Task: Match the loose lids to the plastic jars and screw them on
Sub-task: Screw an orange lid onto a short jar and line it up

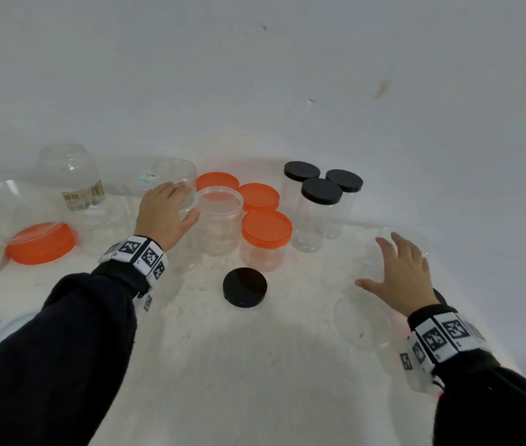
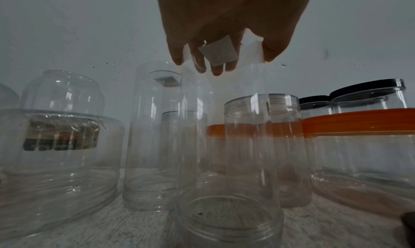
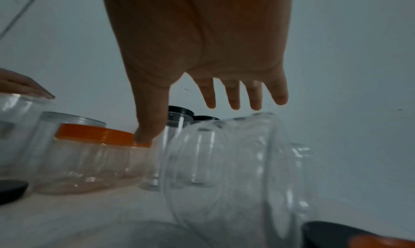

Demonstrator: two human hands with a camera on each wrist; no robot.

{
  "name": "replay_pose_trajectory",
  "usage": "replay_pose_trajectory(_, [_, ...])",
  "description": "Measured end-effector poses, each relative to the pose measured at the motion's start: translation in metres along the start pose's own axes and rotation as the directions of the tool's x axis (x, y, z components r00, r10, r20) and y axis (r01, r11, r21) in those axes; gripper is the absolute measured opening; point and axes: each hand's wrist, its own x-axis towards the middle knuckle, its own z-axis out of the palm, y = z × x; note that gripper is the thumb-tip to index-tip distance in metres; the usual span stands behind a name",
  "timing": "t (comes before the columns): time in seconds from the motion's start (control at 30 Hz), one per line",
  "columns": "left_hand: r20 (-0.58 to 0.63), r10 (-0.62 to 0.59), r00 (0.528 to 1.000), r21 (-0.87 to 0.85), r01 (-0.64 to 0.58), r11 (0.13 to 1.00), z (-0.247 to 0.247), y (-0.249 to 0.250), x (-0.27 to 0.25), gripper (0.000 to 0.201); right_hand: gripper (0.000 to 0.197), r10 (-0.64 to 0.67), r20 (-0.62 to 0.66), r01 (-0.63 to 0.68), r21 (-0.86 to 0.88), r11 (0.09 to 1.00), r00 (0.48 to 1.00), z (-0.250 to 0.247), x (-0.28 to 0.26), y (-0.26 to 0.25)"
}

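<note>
Hand (image 1: 400,275) spread above toppled jar (image 1: 364,317), near table edge

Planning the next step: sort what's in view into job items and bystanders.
For the job:
- left hand, on a tall clear jar
- right hand, open over a jar on its side
- loose black lid
- open jar
- loose orange lid

Already done:
- black-lidded jars
- orange-lidded jars

Dim, flat light; wide-angle edge warp; soft, blurred wrist views.
</note>
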Motion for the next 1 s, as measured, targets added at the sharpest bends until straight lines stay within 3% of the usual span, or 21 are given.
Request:
replay_pose_trajectory(0.17, [-0.002, -0.004, 1.0, -0.003, 0.004, 1.0, -0.001, 0.002, 0.0, 0.075, 0.109, 0.033, 0.076, -0.029, -0.054, 0.998, 0.997, 0.011, 0.001, 0.02])
replay_pose_trajectory(0.4, [0.037, 0.0, 0.999, 0.02, -0.001, 1.0, -0.004, 0.004, 0.0, 0.067, 0.107, 0.039, 0.052, -0.037, -0.039, 0.999, 0.998, 0.017, 0.001, 0.024])
replay_pose_trajectory(0.5, [0.047, -0.012, 0.999, 0.047, 0.01, 0.999, -0.007, 0.005, 0.002, 0.05, 0.105, 0.031, 0.012, -0.031, 0.026, 0.999, 0.999, 0.018, -0.001, 0.026])
replay_pose_trajectory(0.57, [0.129, -0.063, 0.99, 0.08, 0.053, 0.995, -0.011, 0.005, 0.003, 0.054, 0.104, 0.023, -0.014, -0.022, 0.089, 0.996, 1.0, 0.017, -0.003, 0.027])
replay_pose_trajectory(0.63, [0.275, -0.158, 0.948, 0.187, 0.109, 0.976, -0.017, 0.009, 0.004, 0.063, 0.103, 0.026, -0.033, -0.02, 0.159, 0.987, 0.999, 0.015, -0.008, 0.031])
replay_pose_trajectory(0.7, [0.31, -0.204, 0.928, 0.263, 0.122, 0.957, -0.022, 0.016, 0.004, 0.069, 0.101, 0.054, -0.057, -0.038, 0.246, 0.969, 0.997, 0.011, -0.016, 0.037])
replay_pose_trajectory(0.8, [0.065, -0.063, 0.996, 0.08, 0.058, 0.995, -0.024, 0.045, -0.005, 0.059, 0.102, 0.106, -0.1, -0.059, 0.395, 0.917, 0.989, 0.002, -0.029, 0.051])
replay_pose_trajectory(0.87, [-0.063, 0.079, 0.995, -0.128, -0.086, 0.988, -0.018, 0.081, -0.017, 0.045, 0.102, 0.138, -0.103, -0.073, 0.476, 0.877, 0.985, -0.005, -0.038, 0.064])
replay_pose_trajectory(0.93, [-0.014, 0.217, 0.976, -0.264, -0.213, 0.941, -0.005, 0.125, -0.036, 0.037, 0.1, 0.169, -0.118, -0.087, 0.506, 0.858, 0.979, -0.012, -0.046, 0.078])
replay_pose_trajectory(1.0, [0.109, 0.374, 0.921, -0.358, -0.315, 0.879, 0.013, 0.169, -0.058, 0.04, 0.097, 0.198, -0.154, -0.093, 0.515, 0.852, 0.968, -0.02, -0.054, 0.092])
